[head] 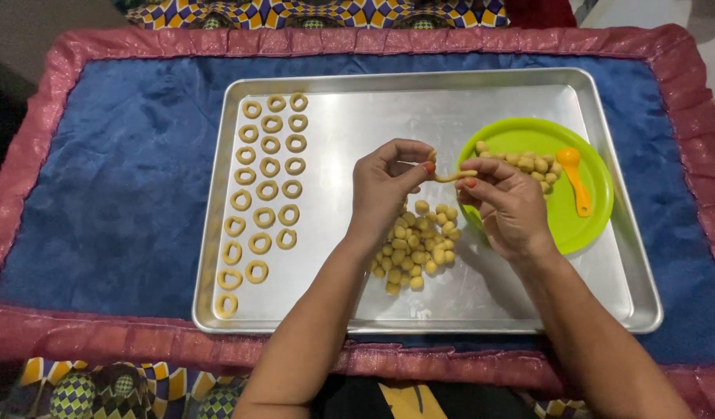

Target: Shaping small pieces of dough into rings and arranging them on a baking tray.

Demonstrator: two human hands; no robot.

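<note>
Left hand (388,182) and right hand (506,203) raised over the metal tray (342,132), each pinching one end of a short dough strip (453,176) between thumb and fingertips. Just below, a heap of small dough balls (417,244) on the tray. At right, a green plate (582,225) with more balls and an orange spoon (576,180). Far left, rows of dough rings (268,167). Underneath, a blue cloth (109,194) with pink border.

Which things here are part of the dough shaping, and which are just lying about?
In use: left hand, right hand, dough strip, dough balls, dough rings, metal tray.
Lying about: orange spoon, green plate, blue cloth.
</note>
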